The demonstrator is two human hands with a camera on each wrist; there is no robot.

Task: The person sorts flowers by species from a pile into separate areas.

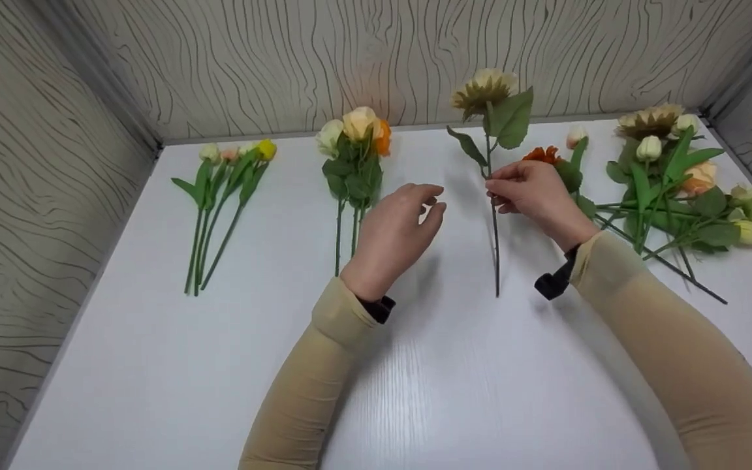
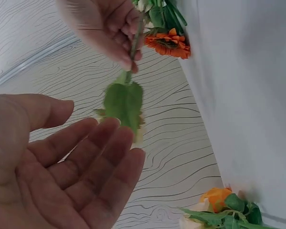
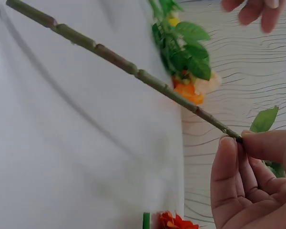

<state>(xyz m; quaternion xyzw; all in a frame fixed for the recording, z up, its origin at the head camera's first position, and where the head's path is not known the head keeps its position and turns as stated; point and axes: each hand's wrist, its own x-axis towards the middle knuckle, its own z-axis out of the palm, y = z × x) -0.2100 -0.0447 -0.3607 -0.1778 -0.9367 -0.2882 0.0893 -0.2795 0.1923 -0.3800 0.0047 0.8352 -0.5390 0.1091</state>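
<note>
My right hand (image 1: pixel 536 199) pinches the stem of a cream sunflower (image 1: pixel 488 94) between thumb and fingers. The bloom points to the back wall, and its bare stem end hangs toward the front, casting a shadow on the table. In the right wrist view the jointed stem (image 3: pixel 117 59) runs out from the fingertips. My left hand (image 1: pixel 399 232) is held to the left of the sunflower, its fingers loosely bent with nothing in them; the left wrist view shows its palm (image 2: pixel 62 186). Beneath and behind this hand lies a bunch of roses (image 1: pixel 360 127), cream and orange, their lower stems partly hidden.
Several tulips (image 1: pixel 219 189) lie side by side at the left of the white table (image 1: pixel 141 365). A mixed pile of flowers (image 1: pixel 676 189) covers the right side, with an orange-red flower (image 1: pixel 544 155) partly behind my right hand. Patterned walls (image 1: pixel 350 59) enclose the back and sides.
</note>
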